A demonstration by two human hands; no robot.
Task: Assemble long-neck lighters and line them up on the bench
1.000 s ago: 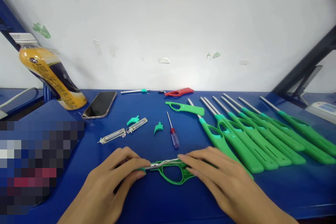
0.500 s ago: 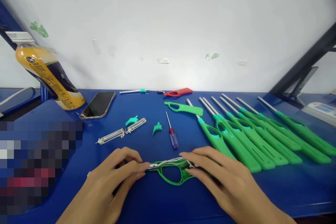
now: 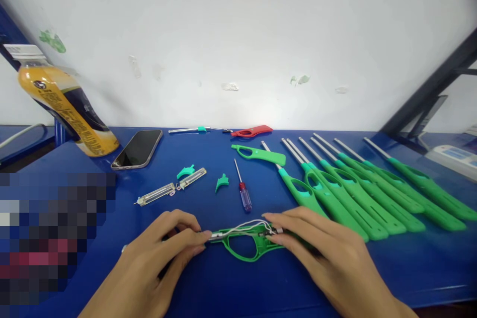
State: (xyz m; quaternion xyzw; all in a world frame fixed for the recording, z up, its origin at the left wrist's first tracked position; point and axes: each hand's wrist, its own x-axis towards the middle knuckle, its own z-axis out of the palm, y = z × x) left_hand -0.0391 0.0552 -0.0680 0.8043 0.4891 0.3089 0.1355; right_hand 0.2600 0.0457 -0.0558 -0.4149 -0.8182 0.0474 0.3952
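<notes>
An opened long-necked lighter's green handle half [image 3: 242,260] lies in front of me, its inside facing up, with white wires [image 3: 249,222] looping above it. At its left end my left hand [image 3: 169,246] is closed, pinching the lighter's metal tube [image 3: 216,236]. My right hand [image 3: 320,248] is closed around the other end, thumb and fingers on a small dark igniter [image 3: 274,232] joined to the wires. That end of the handle is mostly hidden under the right hand. Beyond the hands lie a screwdriver [image 3: 244,196], teal triggers [image 3: 222,182] and clear fuel tanks [image 3: 156,195].
Several green lighters [image 3: 357,198] lie in a row at the right. A loose green handle half [image 3: 261,155] rests across one tube. Further back are a red handle half [image 3: 253,131] and a metal tube [image 3: 186,130]. At the left are a phone [image 3: 137,149] and a bottle [image 3: 70,109].
The wires now bow up in a wider loop above the handle half. My right fingers have shifted slightly right with the igniter, exposing more of the shell. My left hand stays on the tube.
</notes>
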